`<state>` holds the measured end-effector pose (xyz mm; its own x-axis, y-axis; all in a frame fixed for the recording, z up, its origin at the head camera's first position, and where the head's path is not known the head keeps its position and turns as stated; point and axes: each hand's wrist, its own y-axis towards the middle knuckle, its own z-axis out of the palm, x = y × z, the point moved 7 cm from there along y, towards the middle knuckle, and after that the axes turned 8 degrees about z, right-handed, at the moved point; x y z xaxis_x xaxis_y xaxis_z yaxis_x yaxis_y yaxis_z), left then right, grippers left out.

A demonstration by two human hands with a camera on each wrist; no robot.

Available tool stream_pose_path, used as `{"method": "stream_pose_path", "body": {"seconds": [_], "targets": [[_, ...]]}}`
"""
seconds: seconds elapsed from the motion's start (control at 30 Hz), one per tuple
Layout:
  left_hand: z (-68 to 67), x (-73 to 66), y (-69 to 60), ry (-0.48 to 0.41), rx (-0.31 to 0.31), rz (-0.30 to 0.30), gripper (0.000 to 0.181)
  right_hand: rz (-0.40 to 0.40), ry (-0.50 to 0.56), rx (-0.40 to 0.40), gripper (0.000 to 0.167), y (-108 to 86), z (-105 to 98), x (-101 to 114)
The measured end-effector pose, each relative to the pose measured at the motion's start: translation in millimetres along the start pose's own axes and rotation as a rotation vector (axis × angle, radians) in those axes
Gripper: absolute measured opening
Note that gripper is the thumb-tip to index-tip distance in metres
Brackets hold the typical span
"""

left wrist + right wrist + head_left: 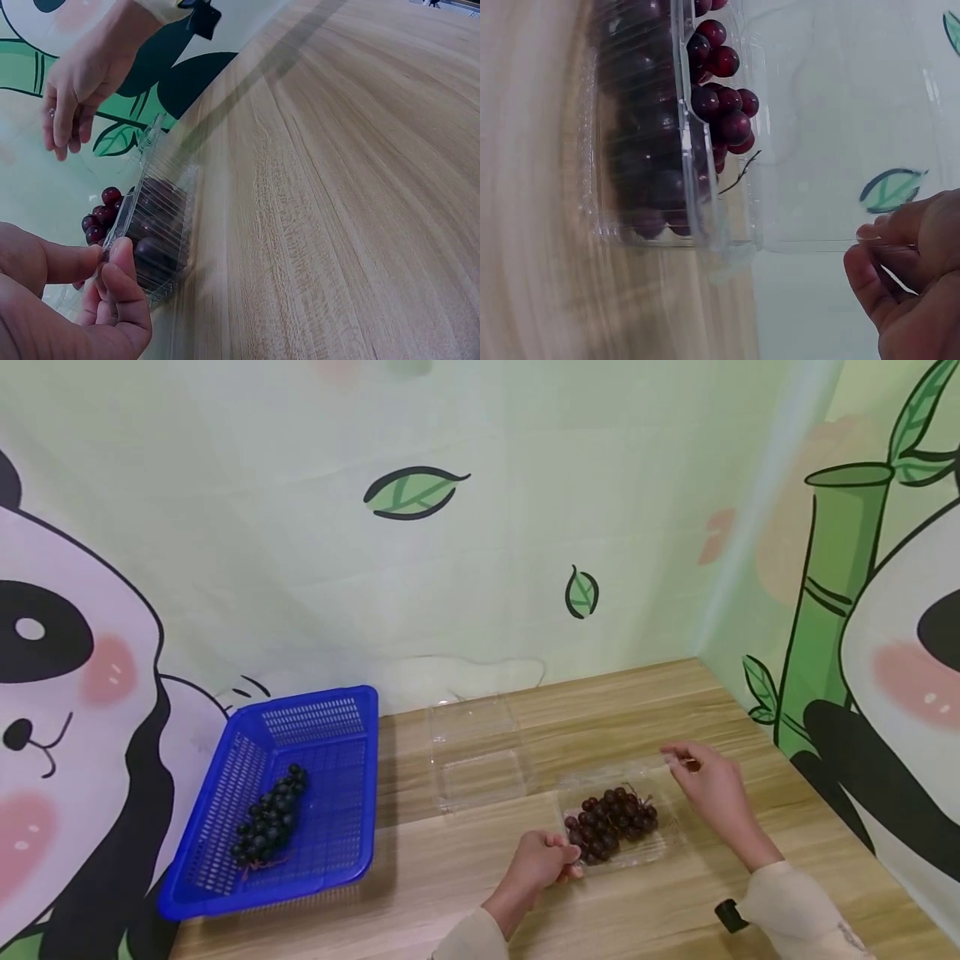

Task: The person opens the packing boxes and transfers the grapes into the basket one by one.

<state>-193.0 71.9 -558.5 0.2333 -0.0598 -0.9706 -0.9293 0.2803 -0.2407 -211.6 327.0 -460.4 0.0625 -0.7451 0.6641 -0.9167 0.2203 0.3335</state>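
Observation:
A clear plastic clamshell box point(648, 853) on the wooden table holds a bunch of dark red grapes point(611, 822). My left hand point(536, 864) pinches the box's rim at its near left corner, thumb against fingers; the left wrist view shows this grip point(112, 262) close up. On the box's far right side, my right hand point(708, 781) pinches the edge of the raised clear lid point(832, 120) between thumb and fingers. The lid stands up from the box, and grapes show above the rim in the right wrist view. A thin dark stem point(741, 176) sticks out from the bunch.
To the left stands a blue plastic basket point(369, 777) with a bunch of black grapes point(266, 822) inside. Another clear clamshell box point(480, 781) lies opened between basket and grape box. A panda-printed backdrop point(480, 568) rises behind the table point(450, 910).

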Motion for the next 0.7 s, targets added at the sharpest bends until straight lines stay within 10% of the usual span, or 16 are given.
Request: {"method": "stream_pose_path", "body": {"seconds": [0.7], "targets": [[0.4, 0.5, -0.1, -0.005, 0.000, -0.003, 0.033, 0.142, 0.035, 0.183, 0.025, 37.8, 39.9, -28.3]]}}
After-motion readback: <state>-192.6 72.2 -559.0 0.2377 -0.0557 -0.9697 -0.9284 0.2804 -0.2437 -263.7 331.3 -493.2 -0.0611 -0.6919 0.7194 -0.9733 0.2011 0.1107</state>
